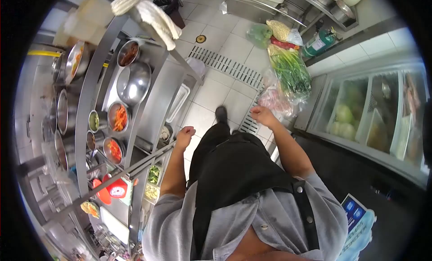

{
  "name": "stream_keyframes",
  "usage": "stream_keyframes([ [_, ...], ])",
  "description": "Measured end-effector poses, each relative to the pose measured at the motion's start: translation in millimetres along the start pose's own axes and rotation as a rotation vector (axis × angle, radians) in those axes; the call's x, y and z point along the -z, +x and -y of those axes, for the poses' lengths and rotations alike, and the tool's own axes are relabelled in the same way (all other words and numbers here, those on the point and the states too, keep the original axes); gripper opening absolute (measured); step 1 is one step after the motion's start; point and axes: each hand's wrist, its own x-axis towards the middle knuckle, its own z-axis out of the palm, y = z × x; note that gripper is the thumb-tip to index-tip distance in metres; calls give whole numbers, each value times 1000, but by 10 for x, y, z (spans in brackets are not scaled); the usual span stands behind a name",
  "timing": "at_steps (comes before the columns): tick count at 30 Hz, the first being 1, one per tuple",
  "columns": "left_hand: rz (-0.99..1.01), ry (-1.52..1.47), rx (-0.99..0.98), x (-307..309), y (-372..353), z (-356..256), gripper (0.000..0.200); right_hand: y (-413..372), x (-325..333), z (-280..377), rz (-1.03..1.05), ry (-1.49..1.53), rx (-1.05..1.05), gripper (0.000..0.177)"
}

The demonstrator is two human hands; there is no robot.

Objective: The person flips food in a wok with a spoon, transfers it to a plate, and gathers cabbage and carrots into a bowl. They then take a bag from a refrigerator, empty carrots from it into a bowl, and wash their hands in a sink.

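Note:
Both my hands hang in front of my black apron point(238, 166), over the tiled floor. My left hand point(185, 137) is closed, its fingers curled in; whether anything is inside is hidden. It is nearest to the steel shelving on the left. Curled fingers also show on my right hand point(264, 116), and nothing can be made out in them. Just beyond that hand lies a clear plastic bag of pinkish food point(275, 100). Past it are bagged green onions point(290, 67), a bag of yellowish pieces point(279, 31) and a green bag point(259, 35).
Steel shelves point(85, 103) on the left hold bowls of cut carrot point(119, 117) and a red scale point(118, 189). A floor drain grate point(220, 65) crosses the tiles ahead. At right stand a glass-topped fridge point(360, 112) and a green cylinder point(318, 43).

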Motion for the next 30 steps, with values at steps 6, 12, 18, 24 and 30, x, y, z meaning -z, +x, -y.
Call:
stream_keyframes([
  [6,44,-367,112,-149,1213,-735,26,1152,990,369,-109,135,13,30],
  [12,166,47,-329,-607,2698,-2508,37,1243,2004,-613,-126,-283,-337,23],
  [18,279,196,-421,-769,3727,-4036,45,1153,2748,-1886,71,901,-251,28],
  [24,136,183,-129,-415,4470,-4324,54,3267,3492,-1562,24,808,-506,23],
  [30,-136,-132,-24,157,4968,-4158,47,5816,4119,2009,69,-918,203,27],
])
